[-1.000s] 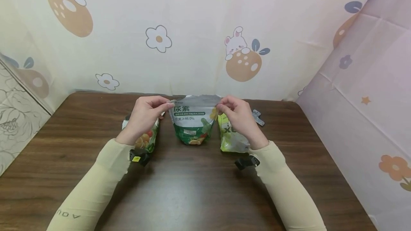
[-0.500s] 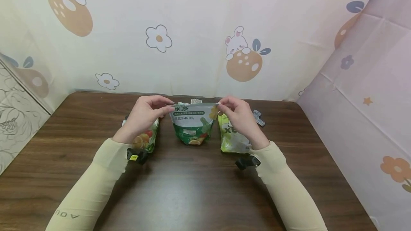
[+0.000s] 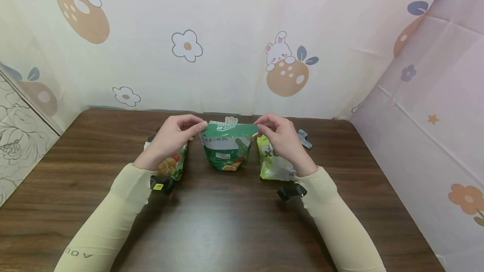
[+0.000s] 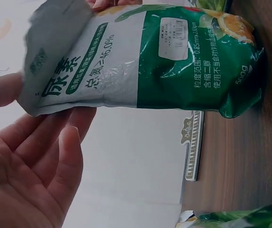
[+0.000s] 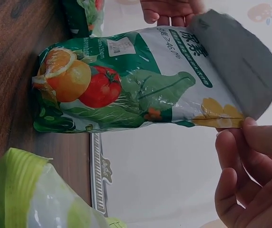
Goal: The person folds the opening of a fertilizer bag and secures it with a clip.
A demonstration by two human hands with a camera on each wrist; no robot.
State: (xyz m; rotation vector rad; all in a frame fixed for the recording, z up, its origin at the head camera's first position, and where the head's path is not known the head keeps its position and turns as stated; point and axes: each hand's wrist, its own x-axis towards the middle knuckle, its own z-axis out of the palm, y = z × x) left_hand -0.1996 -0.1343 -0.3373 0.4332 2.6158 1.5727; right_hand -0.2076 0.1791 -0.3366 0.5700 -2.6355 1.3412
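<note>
Two pinches hold the bag [image 3: 223,152], its top now folded over, shortening it: left hand [image 3: 171,134] at eleven o'clock, right hand [image 3: 281,134] at one.

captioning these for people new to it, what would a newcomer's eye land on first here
Probably the green-and-white urea bag, upright mid-table, its top corners pinched by the left hand and right hand. Next might be the lime-green bag to its right, partly hidden by the right hand in the head view. Behind the table, the pale cloth with its cartoon rabbits also stands out.
</note>
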